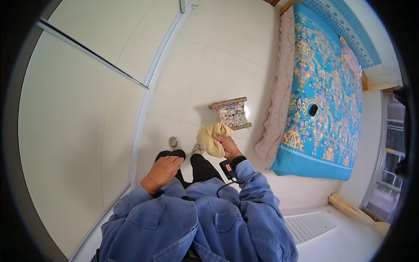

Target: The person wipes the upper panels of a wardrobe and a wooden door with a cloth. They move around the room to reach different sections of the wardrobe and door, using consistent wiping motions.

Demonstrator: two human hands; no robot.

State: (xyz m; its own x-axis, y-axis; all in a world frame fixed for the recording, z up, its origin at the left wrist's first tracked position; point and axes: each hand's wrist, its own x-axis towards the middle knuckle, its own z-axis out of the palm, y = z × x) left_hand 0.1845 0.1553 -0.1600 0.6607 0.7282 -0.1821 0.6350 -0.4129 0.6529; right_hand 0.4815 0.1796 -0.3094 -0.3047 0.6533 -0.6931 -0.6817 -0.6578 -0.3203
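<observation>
My right hand (228, 146) grips a bunched pale yellow cloth (209, 139) in front of my legs. The cloth hangs in folds and hides part of my right shoe. My left hand (166, 170) is at my left thigh, back upward; its palm side is hidden, so I cannot tell whether anything is under it. Beyond the cloth, a small folding stool (231, 113) with wooden bars and a woven multicoloured seat stands on the floor. A small black device (227, 169) with a cable sits at my right wrist, below a black wristband (238, 160).
On the right stands a bed with a blue floral cover (322, 114) and a pink ruffled skirt (278, 98); a small black object (313, 110) lies on it. Sliding wardrobe doors (75, 114) line the left. A white radiator (311, 227) and a window (388, 157) are at the lower right.
</observation>
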